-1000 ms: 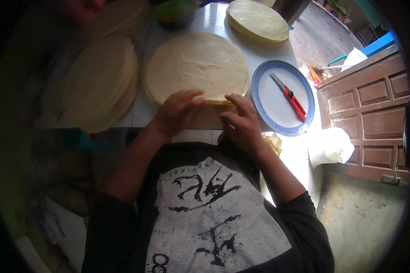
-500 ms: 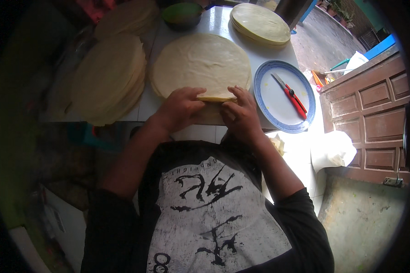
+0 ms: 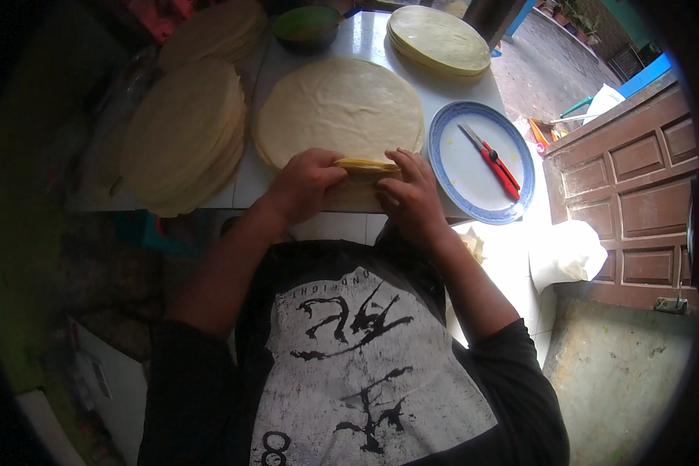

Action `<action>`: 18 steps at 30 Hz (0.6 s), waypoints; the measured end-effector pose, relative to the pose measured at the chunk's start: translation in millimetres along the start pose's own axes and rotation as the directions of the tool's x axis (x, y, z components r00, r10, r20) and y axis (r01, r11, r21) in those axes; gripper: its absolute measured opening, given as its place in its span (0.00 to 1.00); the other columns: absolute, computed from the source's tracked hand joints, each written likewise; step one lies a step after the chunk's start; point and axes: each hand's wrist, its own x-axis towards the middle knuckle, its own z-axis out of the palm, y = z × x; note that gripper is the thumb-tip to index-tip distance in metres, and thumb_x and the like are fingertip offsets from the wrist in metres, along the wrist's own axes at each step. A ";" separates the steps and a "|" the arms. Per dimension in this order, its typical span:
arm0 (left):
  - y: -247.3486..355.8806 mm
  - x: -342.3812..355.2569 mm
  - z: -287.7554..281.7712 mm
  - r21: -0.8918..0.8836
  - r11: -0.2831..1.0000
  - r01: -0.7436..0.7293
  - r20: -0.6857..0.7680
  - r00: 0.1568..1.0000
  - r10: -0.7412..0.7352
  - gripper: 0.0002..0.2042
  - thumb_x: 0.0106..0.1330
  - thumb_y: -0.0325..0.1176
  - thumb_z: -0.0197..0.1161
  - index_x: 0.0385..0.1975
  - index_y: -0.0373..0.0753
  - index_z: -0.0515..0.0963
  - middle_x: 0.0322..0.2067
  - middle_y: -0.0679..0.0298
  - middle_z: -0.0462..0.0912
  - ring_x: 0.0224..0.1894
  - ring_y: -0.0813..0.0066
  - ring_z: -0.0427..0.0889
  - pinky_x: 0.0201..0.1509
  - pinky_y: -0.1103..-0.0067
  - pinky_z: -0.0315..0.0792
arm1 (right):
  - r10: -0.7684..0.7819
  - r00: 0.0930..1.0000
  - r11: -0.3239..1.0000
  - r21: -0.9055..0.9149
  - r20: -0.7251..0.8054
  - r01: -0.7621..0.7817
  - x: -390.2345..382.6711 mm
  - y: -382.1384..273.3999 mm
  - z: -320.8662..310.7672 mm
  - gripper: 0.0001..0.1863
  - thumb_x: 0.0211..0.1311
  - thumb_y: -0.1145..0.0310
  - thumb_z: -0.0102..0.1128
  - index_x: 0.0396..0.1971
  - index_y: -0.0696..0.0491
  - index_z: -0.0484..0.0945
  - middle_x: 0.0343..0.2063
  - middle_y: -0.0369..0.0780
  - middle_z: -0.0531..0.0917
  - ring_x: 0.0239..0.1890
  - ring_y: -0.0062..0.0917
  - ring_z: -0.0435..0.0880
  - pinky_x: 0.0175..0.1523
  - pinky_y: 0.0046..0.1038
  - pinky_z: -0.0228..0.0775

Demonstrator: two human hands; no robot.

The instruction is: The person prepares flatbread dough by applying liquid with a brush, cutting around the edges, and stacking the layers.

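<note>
In the middle of the table lies a stack of thin, round, pale dough sheets [image 3: 338,109]. At its near edge my left hand [image 3: 307,179] and my right hand [image 3: 412,186] both grip the rim, fingers bent and thumbs below. Between the hands, the edges of several sheets show as a raised, slightly fanned yellowish lip. A pale layer shows beneath this lip. How many sheets each hand holds is hidden by the fingers. Beside my right hand stands a white plate with a blue rim [image 3: 440,167], bearing a red-handled cutting tool [image 3: 501,171] with a narrow blade.
More stacks of round sheets stand at the left [image 3: 182,136], far left [image 3: 213,31] and far right [image 3: 440,39]. A green bowl [image 3: 307,27] sits at the back of the white table [image 3: 369,39]. Right of the table are a white bag [image 3: 571,252] and a brown panelled door [image 3: 652,210].
The sheet edges between my hands have risen and parted a little, showing more layers. Both hands keep nearly the same place. The view has shifted slightly.
</note>
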 end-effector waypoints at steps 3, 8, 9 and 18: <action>4.2 0.7 1.6 -0.028 1.000 0.001 -0.021 1.000 -0.002 0.06 0.56 0.26 0.67 0.33 0.37 0.81 0.36 0.57 0.83 0.42 0.52 0.83 0.48 0.62 0.77 | -0.016 1.000 1.000 0.010 0.011 0.015 1.0 6.4 1.1 0.06 0.50 0.70 0.71 0.30 0.50 0.83 0.57 0.48 0.80 0.64 0.48 0.75 0.69 0.49 0.65; 6.5 1.9 -0.2 -0.030 1.000 0.004 0.008 1.000 -0.004 0.08 0.53 0.26 0.70 0.32 0.38 0.81 0.37 0.57 0.84 0.43 0.52 0.83 0.49 0.62 0.77 | -0.002 1.000 0.998 0.067 -0.002 0.002 4.3 11.7 5.4 0.06 0.49 0.71 0.71 0.28 0.50 0.82 0.54 0.48 0.80 0.60 0.47 0.77 0.66 0.49 0.67; 7.0 1.3 -0.3 -0.033 0.999 0.000 -0.001 1.000 0.000 0.08 0.52 0.27 0.71 0.32 0.38 0.81 0.37 0.57 0.84 0.43 0.52 0.83 0.49 0.62 0.77 | -0.001 1.000 0.998 0.070 0.004 0.001 4.4 11.5 5.6 0.07 0.49 0.71 0.72 0.28 0.50 0.82 0.54 0.48 0.80 0.60 0.47 0.77 0.66 0.48 0.67; 3.7 2.3 -3.3 -0.030 1.000 0.009 0.042 0.999 -0.008 0.09 0.52 0.27 0.71 0.32 0.37 0.82 0.37 0.57 0.83 0.43 0.53 0.82 0.49 0.62 0.77 | -0.013 1.000 0.997 0.072 -0.009 0.014 -1.0 13.1 6.8 0.10 0.47 0.73 0.72 0.31 0.52 0.81 0.55 0.48 0.78 0.57 0.48 0.77 0.63 0.47 0.69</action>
